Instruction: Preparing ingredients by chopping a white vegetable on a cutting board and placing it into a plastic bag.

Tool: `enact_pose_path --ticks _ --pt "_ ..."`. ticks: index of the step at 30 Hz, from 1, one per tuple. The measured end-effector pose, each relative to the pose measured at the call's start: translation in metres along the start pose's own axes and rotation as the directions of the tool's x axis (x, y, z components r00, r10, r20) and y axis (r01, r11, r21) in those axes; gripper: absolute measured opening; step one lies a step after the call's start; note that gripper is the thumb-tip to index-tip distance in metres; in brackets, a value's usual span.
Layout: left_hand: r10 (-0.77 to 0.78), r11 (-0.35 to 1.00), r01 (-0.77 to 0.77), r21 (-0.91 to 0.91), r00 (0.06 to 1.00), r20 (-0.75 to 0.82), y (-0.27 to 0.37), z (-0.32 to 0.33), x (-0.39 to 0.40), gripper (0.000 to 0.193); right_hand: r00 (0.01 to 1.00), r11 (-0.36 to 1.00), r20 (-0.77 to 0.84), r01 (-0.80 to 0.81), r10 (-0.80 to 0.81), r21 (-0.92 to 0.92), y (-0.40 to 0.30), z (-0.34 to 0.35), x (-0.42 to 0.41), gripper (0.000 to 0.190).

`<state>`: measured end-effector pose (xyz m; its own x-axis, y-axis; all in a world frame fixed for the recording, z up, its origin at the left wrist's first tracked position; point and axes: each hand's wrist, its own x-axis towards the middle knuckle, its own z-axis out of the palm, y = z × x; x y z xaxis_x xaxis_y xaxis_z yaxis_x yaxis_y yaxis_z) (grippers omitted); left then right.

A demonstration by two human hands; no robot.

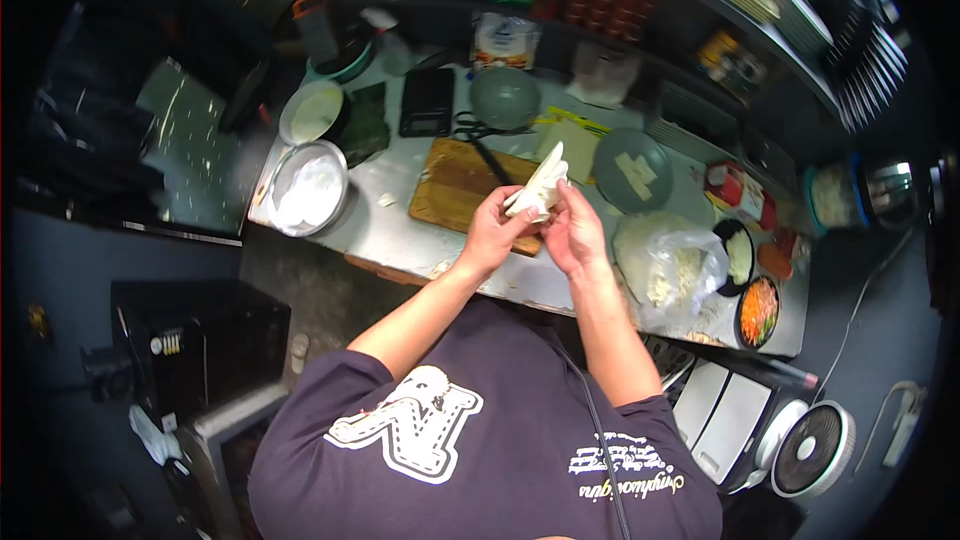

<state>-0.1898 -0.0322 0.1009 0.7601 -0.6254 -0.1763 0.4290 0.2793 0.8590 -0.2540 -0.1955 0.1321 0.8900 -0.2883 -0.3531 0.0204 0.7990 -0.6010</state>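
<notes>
My left hand (495,229) and my right hand (573,231) both grip a bundle of white, flat, layered pieces (543,184); what food it is, I cannot tell. They hold it raised over the right part of a wooden cutting board (444,191). A dark-bladed knife (492,163) lies across the board, its lower end hidden near my left fingers. Right of my hands, a grey-green plate (611,191) carries several pale strips (636,175). Behind the bundle lies a pale green cutting mat (574,141) with yellow edging.
On the metal table (375,229) stand a steel bowl of white powder (307,191), a pale bowl (313,111), a black kitchen scale (427,101) and a grey bowl (505,96). To the right are a clear plastic bag (675,262) and a black dish of chopped vegetables (759,311).
</notes>
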Motion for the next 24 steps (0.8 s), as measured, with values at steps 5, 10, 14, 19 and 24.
enact_pose_path --ticks 5,10,14,19,24 --pt "-0.094 0.994 0.082 -0.075 0.980 -0.175 0.007 -0.136 0.005 0.036 0.987 0.888 -0.150 -0.121 0.059 -0.443 0.088 0.002 0.039 0.034" --pt "-0.249 0.951 0.270 0.148 0.957 -0.148 0.050 -0.228 0.021 0.042 0.850 -0.409 0.299 0.110 -0.434 -0.906 0.116 -0.027 0.041 0.059" --pt "-0.245 0.836 0.227 0.500 0.969 -0.030 0.074 -0.253 0.070 0.049 0.904 -0.437 0.140 -0.056 -0.403 -0.898 0.110 -0.017 0.052 0.057" --pt "-0.546 0.439 0.057 0.897 0.809 0.216 0.078 -0.238 0.135 0.054 0.955 -0.577 0.154 -0.021 -0.254 -0.817 0.095 -0.021 0.043 0.055" --pt "-0.396 0.383 -0.290 0.877 0.806 0.440 0.069 -0.223 0.153 0.052 0.941 -0.300 0.123 0.024 -0.315 -0.954 0.100 -0.041 -0.003 0.056"
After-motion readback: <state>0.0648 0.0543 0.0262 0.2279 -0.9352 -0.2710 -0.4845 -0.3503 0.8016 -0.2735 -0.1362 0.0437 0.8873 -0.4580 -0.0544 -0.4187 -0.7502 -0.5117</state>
